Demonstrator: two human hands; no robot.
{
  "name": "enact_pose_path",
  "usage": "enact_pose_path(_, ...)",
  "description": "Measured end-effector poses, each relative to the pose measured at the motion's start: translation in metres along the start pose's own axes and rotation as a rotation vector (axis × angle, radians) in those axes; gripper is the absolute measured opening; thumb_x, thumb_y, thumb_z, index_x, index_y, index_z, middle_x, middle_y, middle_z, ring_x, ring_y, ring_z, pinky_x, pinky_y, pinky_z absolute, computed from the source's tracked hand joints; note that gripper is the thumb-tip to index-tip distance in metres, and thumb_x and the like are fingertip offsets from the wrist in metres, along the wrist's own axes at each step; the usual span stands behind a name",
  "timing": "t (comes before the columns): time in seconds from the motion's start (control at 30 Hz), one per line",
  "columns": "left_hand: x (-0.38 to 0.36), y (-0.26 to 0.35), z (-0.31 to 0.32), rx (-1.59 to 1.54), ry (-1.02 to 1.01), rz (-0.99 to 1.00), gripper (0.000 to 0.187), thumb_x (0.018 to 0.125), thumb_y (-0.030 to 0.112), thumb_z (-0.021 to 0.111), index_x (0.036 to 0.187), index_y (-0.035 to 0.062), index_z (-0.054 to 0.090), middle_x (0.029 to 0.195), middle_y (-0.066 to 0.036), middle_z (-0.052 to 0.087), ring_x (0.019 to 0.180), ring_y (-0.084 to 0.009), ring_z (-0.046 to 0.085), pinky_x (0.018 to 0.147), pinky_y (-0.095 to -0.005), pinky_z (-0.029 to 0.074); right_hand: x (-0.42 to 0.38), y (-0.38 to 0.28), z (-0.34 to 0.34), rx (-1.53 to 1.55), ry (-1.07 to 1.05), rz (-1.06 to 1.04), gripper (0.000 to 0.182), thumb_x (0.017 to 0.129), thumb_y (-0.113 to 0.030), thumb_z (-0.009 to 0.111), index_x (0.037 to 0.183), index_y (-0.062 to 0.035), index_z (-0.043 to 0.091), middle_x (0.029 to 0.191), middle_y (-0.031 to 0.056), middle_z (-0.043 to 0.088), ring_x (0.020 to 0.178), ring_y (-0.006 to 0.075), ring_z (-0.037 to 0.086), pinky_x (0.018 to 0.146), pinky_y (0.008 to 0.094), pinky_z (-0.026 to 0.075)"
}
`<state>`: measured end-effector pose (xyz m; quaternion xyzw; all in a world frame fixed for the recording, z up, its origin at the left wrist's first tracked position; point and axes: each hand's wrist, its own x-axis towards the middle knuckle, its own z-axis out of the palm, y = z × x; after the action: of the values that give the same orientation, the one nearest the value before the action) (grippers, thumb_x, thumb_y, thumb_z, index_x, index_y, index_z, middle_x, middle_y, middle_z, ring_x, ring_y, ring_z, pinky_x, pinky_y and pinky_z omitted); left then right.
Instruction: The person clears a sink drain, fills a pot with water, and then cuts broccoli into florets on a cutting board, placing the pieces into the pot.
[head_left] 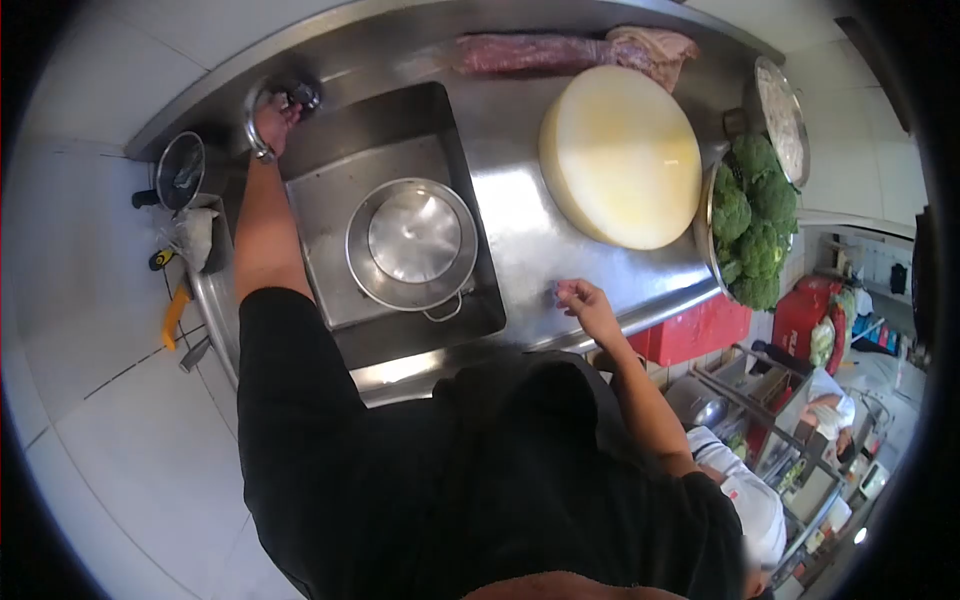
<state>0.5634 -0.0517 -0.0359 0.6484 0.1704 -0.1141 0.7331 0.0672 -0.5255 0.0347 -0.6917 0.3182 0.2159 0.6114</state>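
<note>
My left hand (274, 124) reaches to the far left corner of the sink, its fingers closed on the tap handle (300, 97) next to the curved metal faucet (252, 120). Below, in the steel sink (325, 200), stands a metal pot (362, 282) with a looped handle; its shiny inside looks to have water in it. Over the counter's front edge, right of the sink, my right hand (585, 303) has its fingers curled in a pinch. Whatever may be between those fingertips is too small to name.
A thick round cutting board (620, 160) lies on the steel counter (510, 200). Behind it rests a long piece of raw meat (535, 53). Broccoli (755, 220) fills a bowl at right. A small pan (181, 170) sits at left. Other people (750, 500) are at lower right.
</note>
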Motion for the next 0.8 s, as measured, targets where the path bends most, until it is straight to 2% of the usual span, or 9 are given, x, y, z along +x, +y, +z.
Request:
enact_pose_path(0.2, 0.034, 0.007, -0.026, 0.028, -0.043, -0.098, 0.022, 0.097, 0.030, 0.065, 0.091, 0.0095, 0.061, 0.079, -0.003, 0.061, 0.069, -0.0141, 0.059, 0.065, -0.0297, 0.053, 0.011, -0.027, 0.028, 0.148, -0.236, 0.100, 0.045, 0.098, -0.028, 0.067, 0.133, -0.0021, 0.058, 0.115, 0.0097, 0.068, 0.101, 0.0173, 0.067, 0.088, 0.0323, 0.053)
enact_pose_path(0.3, 0.024, 0.007, -0.020, 0.125, 0.057, -0.098, 0.028, 0.096, 0.033, 0.066, 0.099, 0.0064, 0.062, 0.087, -0.006, 0.063, 0.076, -0.0160, 0.063, 0.068, -0.0316, 0.054, 0.037, -0.042, 0.071, 0.147, -0.494, 0.249, 0.060, 0.095, -0.031, 0.070, 0.141, 0.0024, 0.050, 0.129, 0.0172, 0.061, 0.116, 0.0244, 0.062, 0.095, 0.0361, 0.052)
enact_pose_path(0.4, 0.001, 0.009, 0.000, 0.224, 0.169, -0.085, 0.036, 0.094, 0.037, 0.068, 0.106, 0.0032, 0.062, 0.095, -0.009, 0.066, 0.084, -0.0179, 0.067, 0.071, -0.0336, 0.056, 0.063, -0.051, 0.122, 0.048, -0.491, 0.530, 0.078, 0.092, -0.033, 0.073, 0.148, 0.0067, 0.037, 0.146, 0.0270, 0.044, 0.134, 0.0374, 0.047, 0.103, 0.0459, 0.048)
enact_pose_path(0.47, -0.059, 0.005, 0.019, 0.179, 0.194, -0.062, 0.051, 0.099, 0.043, 0.059, 0.123, -0.0017, 0.056, 0.118, -0.016, 0.064, 0.102, -0.0270, 0.067, 0.083, -0.0406, 0.056, 0.085, -0.037, 0.144, 0.080, -0.579, 0.608, 0.085, 0.091, -0.033, 0.074, 0.152, 0.0058, 0.029, 0.155, 0.0300, 0.028, 0.141, 0.0465, 0.033, 0.108, 0.0546, 0.041)
enact_pose_path(0.53, -0.102, -0.010, -0.016, -0.236, -0.058, 0.035, 0.061, 0.103, 0.051, 0.046, 0.133, -0.0023, 0.049, 0.136, -0.021, 0.055, 0.117, -0.0348, 0.062, 0.098, -0.0467, 0.049, 0.103, -0.026, 0.160, 0.124, -0.624, 0.653, 0.088, 0.092, -0.033, 0.073, 0.154, 0.0049, 0.023, 0.160, 0.0315, 0.014, 0.145, 0.0527, 0.020, 0.111, 0.0614, 0.034)
enact_pose_path(0.63, -0.180, 0.043, -0.013, -0.239, -0.087, 0.229, 0.068, 0.104, 0.057, 0.037, 0.143, 0.0021, 0.043, 0.141, -0.022, 0.054, 0.126, -0.0375, 0.056, 0.109, -0.0479, 0.039, 0.115, -0.002, 0.178, 0.222, -0.593, 0.698, 0.088, 0.093, -0.031, 0.070, 0.156, 0.0031, 0.018, 0.163, 0.0302, 0.001, 0.147, 0.0551, 0.007, 0.115, 0.0663, 0.023)
enact_pose_path(0.7, -0.206, 0.078, 0.002, -0.015, -0.168, 0.311, 0.048, 0.105, 0.041, 0.046, 0.135, 0.0037, 0.056, 0.131, -0.014, 0.062, 0.123, -0.0281, 0.059, 0.106, -0.0414, 0.043, 0.127, 0.020, 0.191, 0.330, -0.521, 0.722, 0.089, 0.094, -0.030, 0.069, 0.157, 0.0008, 0.015, 0.164, 0.0273, -0.005, 0.148, 0.0537, 0.000, 0.117, 0.0663, 0.017)
enact_pose_path(0.77, -0.223, 0.100, 0.027, 0.321, -0.161, 0.283, 0.036, 0.104, 0.029, 0.052, 0.127, 0.0038, 0.063, 0.126, -0.009, 0.066, 0.120, -0.0221, 0.060, 0.105, -0.0373, 0.044, 0.135, 0.026, 0.201, 0.326, -0.431, 0.808, 0.085, 0.094, -0.030, 0.068, 0.156, 0.0008, 0.020, 0.165, 0.0236, 0.003, 0.146, 0.0514, 0.015, 0.116, 0.0634, 0.022)
enact_pose_path(0.8, -0.222, 0.100, 0.042, 0.294, -0.180, 0.236, 0.027, 0.100, 0.012, 0.057, 0.123, 0.0035, 0.067, 0.120, -0.004, 0.068, 0.117, -0.0154, 0.061, 0.103, -0.0318, 0.045, 0.139, 0.025, 0.205, 0.328, -0.386, 0.846, 0.082, 0.094, -0.031, 0.067, 0.155, 0.0007, 0.022, 0.166, 0.0217, 0.007, 0.145, 0.0502, 0.023, 0.116, 0.0619, 0.025)
